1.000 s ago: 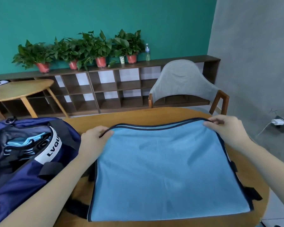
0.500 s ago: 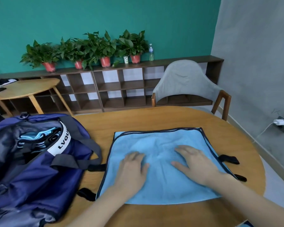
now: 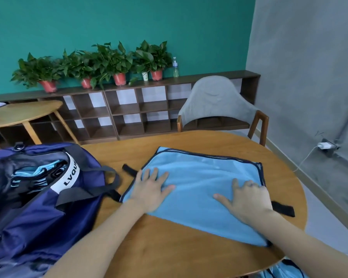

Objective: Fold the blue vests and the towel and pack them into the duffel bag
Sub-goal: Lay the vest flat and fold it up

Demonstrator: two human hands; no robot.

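Head view showed your left hand point(image 3: 151, 190) and right hand point(image 3: 246, 199) pressing flat, fingers spread, gripping nothing, on a folded blue vest point(image 3: 201, 189) on the bench point(image 3: 169, 251). Folded blue fabric already sat inside the open duffel bag point(image 3: 34, 209) alongside; this vest remained unpacked.

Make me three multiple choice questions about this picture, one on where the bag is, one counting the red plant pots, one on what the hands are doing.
1. The duffel bag lies: A left of the folded vest B right of it C on the chair
2. Red plant pots on the shelf: A two B four C six
3. The left hand and right hand: A grip straps B press flat on the vest C hang idle

A, the bag is at the table's left edge; B, four red pots show; B, both palms lie spread on the cloth.
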